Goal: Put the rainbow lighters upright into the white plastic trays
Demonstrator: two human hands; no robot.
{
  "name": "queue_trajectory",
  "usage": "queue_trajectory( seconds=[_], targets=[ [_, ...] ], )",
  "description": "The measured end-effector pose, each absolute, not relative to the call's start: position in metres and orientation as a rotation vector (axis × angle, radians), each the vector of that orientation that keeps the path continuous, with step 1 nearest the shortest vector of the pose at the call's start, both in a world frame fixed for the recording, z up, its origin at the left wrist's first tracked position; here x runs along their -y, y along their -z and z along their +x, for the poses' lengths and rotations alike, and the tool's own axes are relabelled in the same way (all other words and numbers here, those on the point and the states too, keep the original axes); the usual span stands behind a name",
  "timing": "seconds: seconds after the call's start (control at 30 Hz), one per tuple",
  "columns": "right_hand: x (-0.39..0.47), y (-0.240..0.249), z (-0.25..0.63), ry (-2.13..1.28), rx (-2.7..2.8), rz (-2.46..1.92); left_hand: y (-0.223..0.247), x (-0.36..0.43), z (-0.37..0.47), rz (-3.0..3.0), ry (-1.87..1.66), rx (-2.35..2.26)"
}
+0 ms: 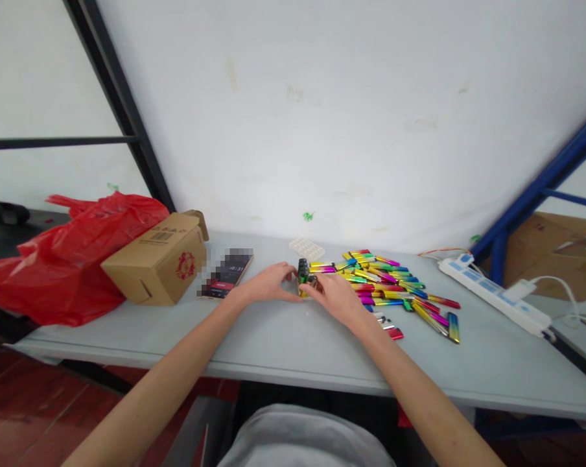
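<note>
Grey counter (273, 347) vs. white wall (332, 130). Upright bunch of lighters (303, 272), by the look, stands btwn fingers of both hands, dark tops up. L hand (272, 283) curls at its L side, gap btwn thumb & index; R hand (340, 299) bends in from R. Can't tell if either's clamped tight. Prob. only part-way: a few pcs. upright & grouped, lots more left loose. Loose lighters (373, 287), shiny & multicolored, lie in a messy spread R of fingers, nearest just beside R hand. Pale tray (306, 247) beyond fingers; too small to tell what's in it. Phone (232, 272) L of fingers. Farther L: cardbd. box (152, 256), far flap sticking out, contents hidden; red bag (69, 266) against it, contents hidden too. Well R of fingers: power strip (492, 293) w/ plug.
</note>
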State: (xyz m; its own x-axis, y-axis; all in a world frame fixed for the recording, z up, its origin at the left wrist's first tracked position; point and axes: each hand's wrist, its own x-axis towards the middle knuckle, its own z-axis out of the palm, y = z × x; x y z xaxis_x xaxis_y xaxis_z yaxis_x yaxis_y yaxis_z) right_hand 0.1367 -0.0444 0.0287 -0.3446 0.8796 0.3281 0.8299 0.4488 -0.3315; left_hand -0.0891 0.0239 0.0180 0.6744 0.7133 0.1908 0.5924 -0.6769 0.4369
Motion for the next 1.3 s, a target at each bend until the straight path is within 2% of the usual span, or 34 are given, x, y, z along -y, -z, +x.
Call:
queue_trajectory(
  seconds=[0.27, 0.53, 0.7, 0.87, 1.13, 1.3],
  targets=[
    [0.048, -0.038, 0.138, -0.092, 2.307, -1.448, -0.02, -0.024, -0.089, 2.546, -0.496, -1.04],
    [0.018, -0.035, 0.219, 0.235, 2.033, -1.722, -0.023, -0.018, -0.083, 2.568, -0.463, -1.12],
    [0.005, -0.016, 0.256, 0.155, 2.05, -1.887, -0.02, -0.015, -0.079, 2.557, -0.495, -1.184],
    [0.003, -0.008, 0.266, 0.077, 2.093, -1.831, -0.022, -0.017, -0.082, 2.556, -0.5, -1.15],
    [0.004, -0.018, 0.258, 0.148, 1.933, -1.616, -0.027, -0.02, -0.091, 2.554, -0.442, -1.089],
    [0.006, -0.025, 0.232, -0.076, 1.79, -1.387, -0.025, -0.018, -0.086, 2.561, -0.453, -1.114]
  ],
)
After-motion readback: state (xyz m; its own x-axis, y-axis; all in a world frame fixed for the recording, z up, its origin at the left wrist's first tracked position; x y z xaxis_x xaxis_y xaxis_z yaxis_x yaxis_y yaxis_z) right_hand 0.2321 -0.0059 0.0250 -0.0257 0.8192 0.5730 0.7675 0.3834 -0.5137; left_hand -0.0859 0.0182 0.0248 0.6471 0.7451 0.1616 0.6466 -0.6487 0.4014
